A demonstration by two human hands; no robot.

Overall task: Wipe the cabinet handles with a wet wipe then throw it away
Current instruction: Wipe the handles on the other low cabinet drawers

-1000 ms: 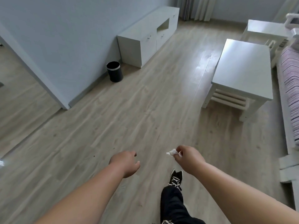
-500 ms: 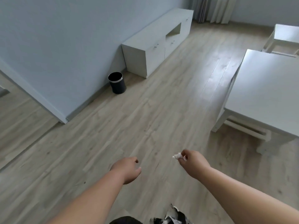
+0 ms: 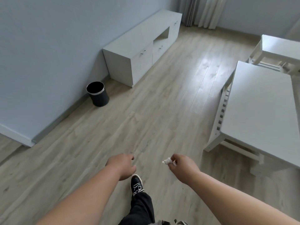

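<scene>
Low in the frame, a person's two bare forearms reach out over a pale wood floor (image 3: 162,101). The right hand (image 3: 183,164) pinches a small crumpled white wet wipe (image 3: 167,161) at its fingertips. The left hand (image 3: 122,165) hangs loosely curled, holding nothing. At upper centre a long white cabinet (image 3: 129,51) stands against the wall, its small handles (image 3: 142,52) visible. A black bin (image 3: 97,93) sits to its left. A white table (image 3: 259,111) fills the right side.
</scene>
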